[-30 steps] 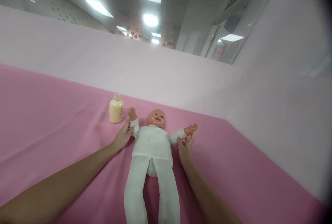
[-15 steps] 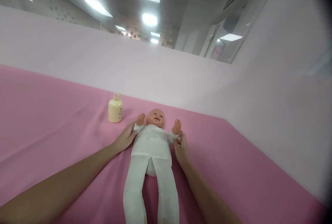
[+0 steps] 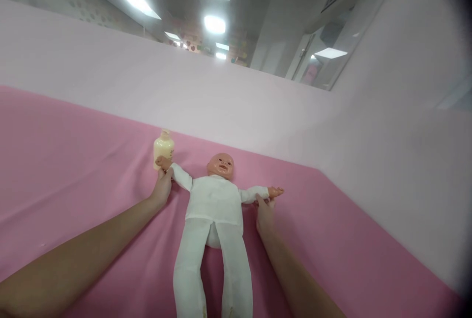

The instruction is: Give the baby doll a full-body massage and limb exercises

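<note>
A baby doll (image 3: 214, 200) in white cloth lies on its back, head away from me, on a pink surface (image 3: 332, 239). Both its arms are stretched out sideways. My left hand (image 3: 162, 187) is closed on the doll's arm at the left, near the wrist. At the right, my right hand (image 3: 265, 210) grips the doll's other forearm from below, just short of its hand. A cream-coloured bottle (image 3: 164, 147) stands behind the doll's left-side hand, which covers part of it.
Beyond the pink surface rises a pale wall (image 3: 221, 106), with a window or mirror (image 3: 258, 23) above showing ceiling lights. Another pale wall (image 3: 405, 136) runs along the right side.
The doll's arms have swung outward from beside its head to straight out at the sides. My hands have moved apart with them, the left one now close to the bottle.
</note>
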### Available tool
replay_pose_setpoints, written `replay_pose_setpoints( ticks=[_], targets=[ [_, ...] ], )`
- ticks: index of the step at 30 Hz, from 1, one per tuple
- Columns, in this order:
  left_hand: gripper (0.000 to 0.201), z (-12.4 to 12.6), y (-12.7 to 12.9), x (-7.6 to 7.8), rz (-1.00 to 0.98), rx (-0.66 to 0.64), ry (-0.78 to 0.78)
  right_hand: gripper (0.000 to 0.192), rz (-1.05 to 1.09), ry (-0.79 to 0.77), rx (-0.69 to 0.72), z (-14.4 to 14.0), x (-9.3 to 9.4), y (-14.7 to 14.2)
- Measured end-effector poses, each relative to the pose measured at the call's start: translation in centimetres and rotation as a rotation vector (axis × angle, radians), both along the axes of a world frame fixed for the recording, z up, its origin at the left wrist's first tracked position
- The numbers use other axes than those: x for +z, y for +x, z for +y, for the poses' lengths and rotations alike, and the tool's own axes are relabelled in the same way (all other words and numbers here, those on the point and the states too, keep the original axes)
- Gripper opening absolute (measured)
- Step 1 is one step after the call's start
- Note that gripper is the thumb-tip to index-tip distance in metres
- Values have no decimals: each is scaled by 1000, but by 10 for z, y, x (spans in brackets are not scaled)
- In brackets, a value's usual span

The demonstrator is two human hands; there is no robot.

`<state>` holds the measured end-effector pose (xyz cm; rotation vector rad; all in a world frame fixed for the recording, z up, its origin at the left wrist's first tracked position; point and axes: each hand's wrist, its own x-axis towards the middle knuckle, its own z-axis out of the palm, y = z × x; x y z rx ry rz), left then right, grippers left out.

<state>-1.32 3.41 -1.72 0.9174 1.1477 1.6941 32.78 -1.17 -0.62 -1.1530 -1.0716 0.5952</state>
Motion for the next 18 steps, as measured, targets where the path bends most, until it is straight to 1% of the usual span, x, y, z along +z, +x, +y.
replay_pose_setpoints(
  ticks=[2,4,6,9,12,14,16,18],
  targets=[
    [56,-5,3,5,74,-48,70,84,49,-64,-21,-2,6,-6],
    [55,-13,6,12,181,-116,144,72,27,-59,19,-5,13,-12],
    [53,-22,9,20,299,-175,193,60,-53,-27,84,-8,18,-17],
    [57,-31,14,27,483,-299,235,50,-177,-2,151,-11,21,-22],
    [56,-34,18,28,734,-423,314,43,-362,60,227,-13,20,-25],
    [50,-34,20,26,852,-439,374,46,-494,106,279,-14,17,-26],
    [49,-34,22,25,859,-435,393,49,-526,102,307,-15,16,-27],
    [50,-35,22,25,794,-433,365,49,-461,50,322,-16,17,-28]
  ],
)
